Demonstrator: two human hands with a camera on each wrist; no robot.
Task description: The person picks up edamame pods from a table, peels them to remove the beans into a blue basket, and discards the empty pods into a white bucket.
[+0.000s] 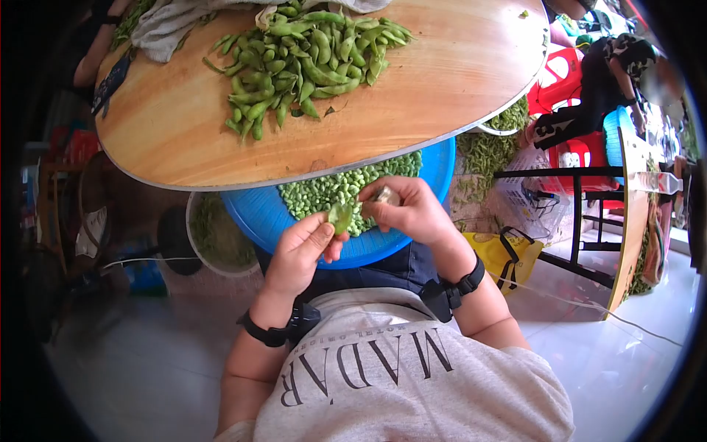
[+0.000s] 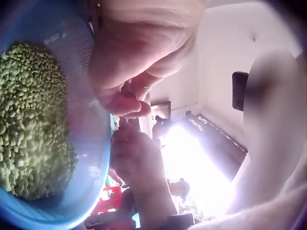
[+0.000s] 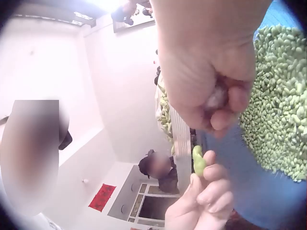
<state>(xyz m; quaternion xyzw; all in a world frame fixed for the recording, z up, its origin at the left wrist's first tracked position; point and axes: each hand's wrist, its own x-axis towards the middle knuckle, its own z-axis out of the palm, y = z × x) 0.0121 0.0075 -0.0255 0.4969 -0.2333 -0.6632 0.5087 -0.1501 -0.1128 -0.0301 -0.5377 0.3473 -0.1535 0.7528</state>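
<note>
In the head view my left hand point(image 1: 300, 244) pinches a green pod point(image 1: 339, 219) between thumb and fingers, above a blue basket point(image 1: 247, 214) of shelled beans point(image 1: 313, 193). Close beside it, my right hand point(image 1: 414, 212) has its fingers curled round a small pale object point(image 1: 386, 196), which I cannot identify. The right wrist view shows the pod point(image 3: 199, 160) upright in the left fingers, just apart from the right hand point(image 3: 211, 81). A heap of whole pods point(image 1: 302, 62) lies on the wooden table.
The table edge point(image 1: 317, 178) overhangs the basket. A bowl of plant scraps point(image 1: 221, 236) stands on the floor at left. At right are a yellow bag point(image 1: 508, 258), red stools point(image 1: 563, 77), a second table point(image 1: 626, 221) and another person point(image 1: 615, 81). A cloth point(image 1: 166, 33) lies at the back left.
</note>
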